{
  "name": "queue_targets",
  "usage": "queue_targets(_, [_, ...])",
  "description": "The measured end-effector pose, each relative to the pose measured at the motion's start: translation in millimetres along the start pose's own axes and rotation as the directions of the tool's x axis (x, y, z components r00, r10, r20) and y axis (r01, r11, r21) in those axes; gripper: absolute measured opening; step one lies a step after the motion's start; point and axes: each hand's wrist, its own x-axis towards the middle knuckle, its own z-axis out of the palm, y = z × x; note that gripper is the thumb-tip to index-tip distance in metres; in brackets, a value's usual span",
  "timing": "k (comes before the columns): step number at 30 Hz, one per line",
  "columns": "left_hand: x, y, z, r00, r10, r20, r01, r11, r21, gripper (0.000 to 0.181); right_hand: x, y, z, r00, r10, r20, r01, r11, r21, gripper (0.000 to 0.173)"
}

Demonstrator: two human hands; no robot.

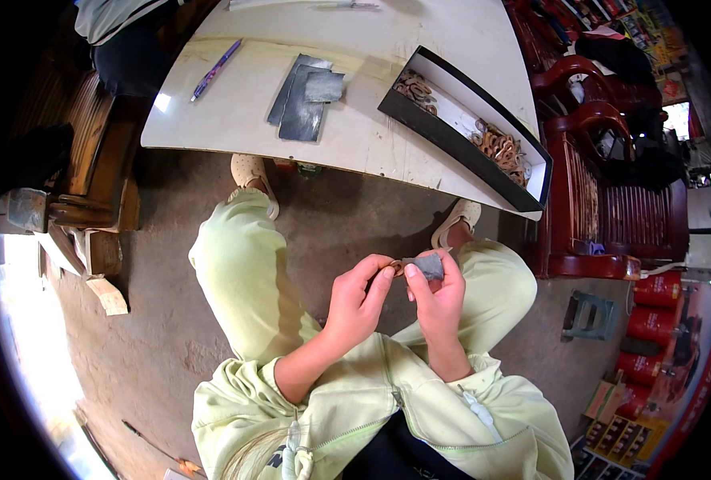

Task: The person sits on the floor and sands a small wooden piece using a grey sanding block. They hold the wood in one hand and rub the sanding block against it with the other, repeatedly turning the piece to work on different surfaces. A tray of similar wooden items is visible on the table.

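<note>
Between the thumb and forefinger of my left hand [355,300] is a small brown ring [397,267], perhaps wooden. My right hand [440,294] pinches a small piece of grey sandpaper [428,266], its edge close against the ring. Both hands are held above my lap, in front of the table edge. On the white table [355,120] a long black box [451,150] with a white inside holds two heaps of similar brown rings [499,150]. Several overlapping strips of grey sandpaper [301,108] lie left of the box.
A purple pen [216,71] lies at the table's left. Dark red wooden chairs [589,198] stand to the right, near a small grey-green stool [589,315]. A wooden bench [85,138] is on the left, with a person's dark-clothed leg [130,66] beside the table.
</note>
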Motion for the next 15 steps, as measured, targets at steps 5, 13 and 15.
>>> queue_targets(5, [-0.5,1.2,-3.9,0.997,0.055,0.050,-0.061,0.990,0.126,0.013,-2.1,-1.5,5.0,0.999,-0.026,-0.027,0.025,0.998,-0.053,0.012])
queue_targets(13, [-1.5,4.1,-2.0,0.998,0.013,0.067,-0.020,0.993,0.115,0.012,-4.7,-2.7,4.4,0.999,-0.013,-0.031,0.011,0.998,-0.067,0.011])
queue_targets(15, [-1.7,1.5,-0.7,0.998,0.062,0.026,-0.065,0.991,0.120,0.010,-3.9,-3.6,4.9,1.000,0.004,-0.006,-0.004,0.999,-0.032,0.011])
